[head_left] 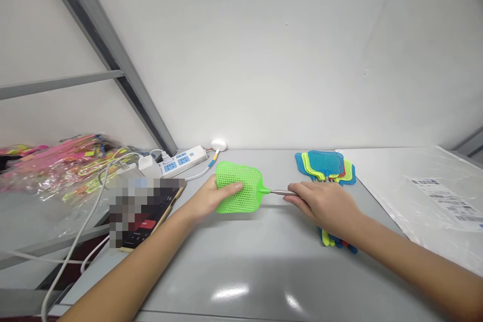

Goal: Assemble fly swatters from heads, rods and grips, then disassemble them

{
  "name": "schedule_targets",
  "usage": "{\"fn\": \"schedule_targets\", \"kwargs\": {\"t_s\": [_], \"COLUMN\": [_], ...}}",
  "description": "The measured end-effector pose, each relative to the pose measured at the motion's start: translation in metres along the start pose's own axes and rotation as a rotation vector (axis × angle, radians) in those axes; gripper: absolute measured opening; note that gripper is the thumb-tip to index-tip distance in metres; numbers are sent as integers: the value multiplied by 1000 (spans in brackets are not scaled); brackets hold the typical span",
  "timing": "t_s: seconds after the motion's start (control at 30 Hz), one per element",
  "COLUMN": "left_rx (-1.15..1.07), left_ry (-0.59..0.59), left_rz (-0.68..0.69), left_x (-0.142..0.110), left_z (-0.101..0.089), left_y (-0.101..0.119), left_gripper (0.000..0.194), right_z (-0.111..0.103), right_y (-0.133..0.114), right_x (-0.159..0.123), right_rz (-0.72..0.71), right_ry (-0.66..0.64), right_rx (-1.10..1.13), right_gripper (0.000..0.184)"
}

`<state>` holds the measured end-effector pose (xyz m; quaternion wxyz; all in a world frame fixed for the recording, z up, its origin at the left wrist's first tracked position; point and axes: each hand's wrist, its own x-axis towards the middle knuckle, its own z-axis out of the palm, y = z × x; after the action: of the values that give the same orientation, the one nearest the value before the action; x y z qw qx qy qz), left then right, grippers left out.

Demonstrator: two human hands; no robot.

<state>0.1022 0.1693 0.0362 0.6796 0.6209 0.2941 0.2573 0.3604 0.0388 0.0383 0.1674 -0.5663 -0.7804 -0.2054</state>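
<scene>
A bright green fly swatter [247, 196] lies level across the middle, between my two hands. My left hand [211, 196] grips the left edge of its perforated head, thumb on top and the fingers hidden behind. Its thin metal shaft runs right into my right hand [324, 206], whose fingers are closed around it; the handle end is hidden by that hand. Just behind my right hand a pile of fly swatters [326, 162] in blue, yellow-green and red lies on the grey table [241, 256]. Their handle ends stick out below my right wrist.
On the left are a phone or tablet [166, 206], a white power strip [184, 159] with plugs and cables, and clear bags of colourful items [86, 166]. A white plastic package [426, 196] with a label covers the right side. A wall closes off the back.
</scene>
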Motion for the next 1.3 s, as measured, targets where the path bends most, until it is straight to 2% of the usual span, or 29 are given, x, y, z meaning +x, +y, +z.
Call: {"fn": "schedule_targets", "kwargs": {"t_s": [0.1, 0.27, 0.37, 0.57, 0.7, 0.83, 0.9, 1.0, 1.13, 1.2, 1.3], "left_rx": [-44, -129, -234, -296, -417, -718, -767, -611, -266, -261, -370], "left_ry": [61, 294, 364, 498, 455, 321, 247, 155, 67, 34, 119], "left_rz": [63, 337, 375, 418, 312, 61, -3, -7, 43, 75, 113], "left_x": [6, 17, 19, 21, 20, 15, 11, 2, -7, -6, 4], "left_z": [-6, -12, -14, -12, -9, 2, 14, 36, 67, 79, 90], "left_y": [-2, -2, 2, 2, 3, 0, -5, -14, -16, -11, -2], "left_gripper": [29, 37, 40, 22, 26, 41, 35, 15, 31, 31, 36], "right_z": [3, 8, 10, 13, 15, 16, 15, 13, 4, -3, -13], "right_y": [3, 11, 13, 15, 15, 12, 9, 6, 3, 2, -1], "right_x": [0, -3, -4, -6, -6, -6, -6, -6, -3, 0, 2], "right_rz": [18, -9, -39, -78, -36, 146, 215, 256, 291, 334, 486], "right_ry": [7, 91, 180, 269, 271, 187, 144, 100, 50, -4, -222], "right_rx": [65, 39, 41, 41, 97, 296, 390, 471, 558, 637, 905], "right_gripper": [28, 22, 17, 12, 10, 6, 7, 7, 10, 10, 17]}}
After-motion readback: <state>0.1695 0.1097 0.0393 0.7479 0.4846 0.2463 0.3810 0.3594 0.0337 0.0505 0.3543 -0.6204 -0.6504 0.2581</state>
